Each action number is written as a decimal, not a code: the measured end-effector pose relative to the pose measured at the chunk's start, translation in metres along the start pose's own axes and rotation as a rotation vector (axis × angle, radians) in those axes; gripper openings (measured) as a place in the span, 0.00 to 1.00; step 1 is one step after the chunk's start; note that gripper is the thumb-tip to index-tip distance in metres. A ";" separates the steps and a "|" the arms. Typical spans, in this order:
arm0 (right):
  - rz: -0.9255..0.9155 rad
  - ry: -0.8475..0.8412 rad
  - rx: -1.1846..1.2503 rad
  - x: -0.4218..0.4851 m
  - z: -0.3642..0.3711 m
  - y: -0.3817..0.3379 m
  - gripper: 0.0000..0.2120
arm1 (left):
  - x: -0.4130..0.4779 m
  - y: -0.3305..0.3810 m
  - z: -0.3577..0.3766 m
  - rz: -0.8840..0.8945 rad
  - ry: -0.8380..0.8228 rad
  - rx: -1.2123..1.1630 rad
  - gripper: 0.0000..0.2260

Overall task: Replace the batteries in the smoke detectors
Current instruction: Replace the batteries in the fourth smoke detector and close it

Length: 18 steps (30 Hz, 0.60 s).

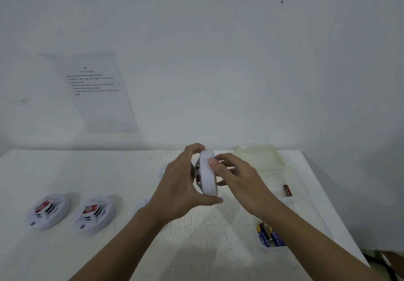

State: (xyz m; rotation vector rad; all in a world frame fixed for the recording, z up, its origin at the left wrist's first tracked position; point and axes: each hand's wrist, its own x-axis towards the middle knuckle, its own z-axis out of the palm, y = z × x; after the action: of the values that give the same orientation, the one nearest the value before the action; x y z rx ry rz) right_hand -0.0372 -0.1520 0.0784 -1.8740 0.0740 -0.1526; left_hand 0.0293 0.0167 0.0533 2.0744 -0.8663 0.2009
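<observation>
Near the counter's (113, 171) front-left corner lie two round white smoke detectors (47, 212), face up. They are smooth moulded plastic, and each carries a red-and-white label (89, 209) beside dark slotted vents. An instruction sheet (98, 97) hangs on the wall above them.

Toward the middle of the back edge, a third detector (207, 171) is held on its rim, clear of the counter. The left hand (181, 189) grips it with its fingers (192, 148) curled over the top and the thumb under the lower rim. The right hand (238, 175) presses its thumb on the white rim, with the other fingers behind the disc.

The step looks like twisting the body against its base. The far face is hidden, so whether it is being opened or closed cannot be told. The next move probably calls for a firm counter-rotation, since the glossy rim could slip.

Along the right edge sits a clear plastic tray (306, 193), its lid (260, 154) at the back-right corner. A single red cell (286, 190) lies mid-tray, and cylindrical black, blue and yellow batteries (267, 234) cluster at its front.
</observation>
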 end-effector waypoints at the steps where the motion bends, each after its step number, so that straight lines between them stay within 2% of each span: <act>1: 0.041 -0.003 0.059 0.000 0.000 0.000 0.29 | 0.002 0.002 -0.002 -0.007 -0.034 0.029 0.42; 5: 0.146 -0.007 0.286 -0.001 0.000 0.000 0.24 | -0.003 0.009 -0.001 0.005 -0.067 0.062 0.43; 8: 0.174 0.004 0.419 -0.003 0.002 0.003 0.21 | -0.011 0.013 0.004 -0.036 0.002 -0.031 0.37; 12: 0.173 0.009 0.479 -0.003 0.005 0.005 0.17 | -0.011 0.022 0.001 0.024 -0.004 0.130 0.45; 14: 0.168 0.009 0.525 -0.003 0.005 0.003 0.17 | -0.012 0.022 0.001 -0.024 -0.004 -0.014 0.44; 18: 0.164 0.010 0.628 -0.005 0.001 -0.001 0.16 | -0.019 0.024 -0.006 -0.176 0.014 -0.308 0.33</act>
State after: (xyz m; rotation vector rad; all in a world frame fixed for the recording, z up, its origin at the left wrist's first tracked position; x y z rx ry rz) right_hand -0.0415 -0.1498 0.0790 -1.2349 0.1658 -0.0609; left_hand 0.0006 0.0212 0.0643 1.8440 -0.6561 -0.0129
